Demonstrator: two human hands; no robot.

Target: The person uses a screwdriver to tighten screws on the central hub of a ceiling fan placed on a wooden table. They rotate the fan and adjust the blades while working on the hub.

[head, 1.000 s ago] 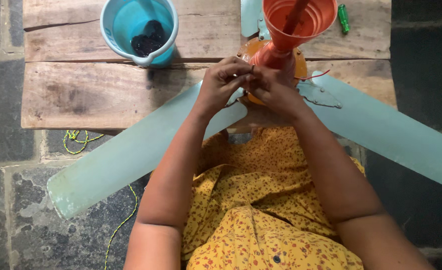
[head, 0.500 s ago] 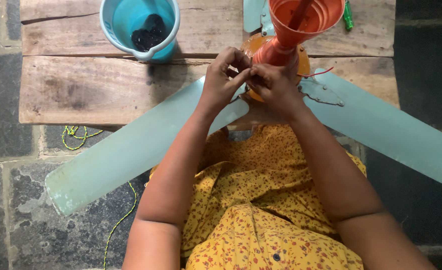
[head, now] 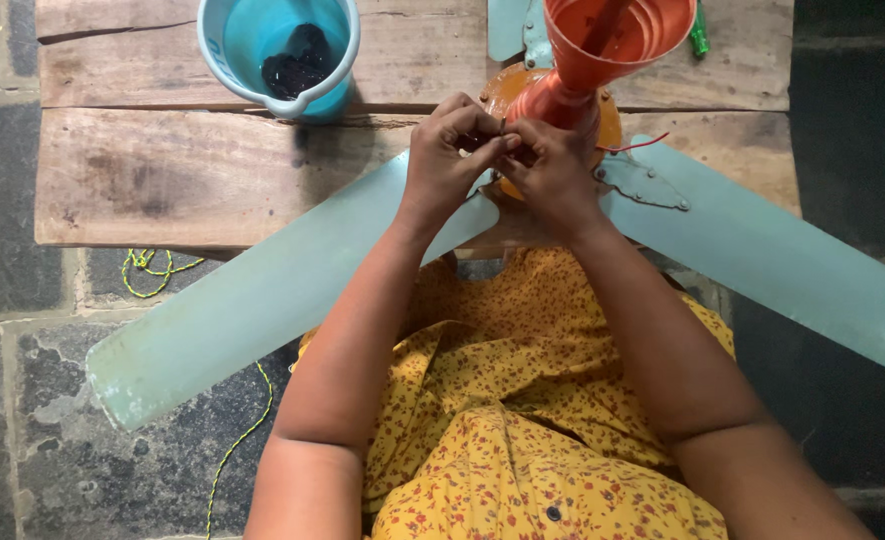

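Note:
A ceiling fan lies on low wooden planks (head: 202, 170), with an orange motor hub (head: 602, 125) and an orange canopy cup (head: 617, 40) on its rod. Pale green blades spread left (head: 252, 300) and right (head: 782, 260). My left hand (head: 447, 155) and my right hand (head: 552, 170) meet just in front of the hub. Their fingertips pinch a thin dark wire (head: 502, 127) between them. A red wire (head: 637, 147) sticks out of the hub to the right of my right hand.
A light blue bucket (head: 277, 50) holding dark small parts stands on the planks at the back left. A green object (head: 698, 38) lies at the back right. Yellow-green cord (head: 152, 270) trails over the stone floor on the left.
Both hands stay together at the hub. The fingers have shifted slightly on the wire and the view has drifted a little.

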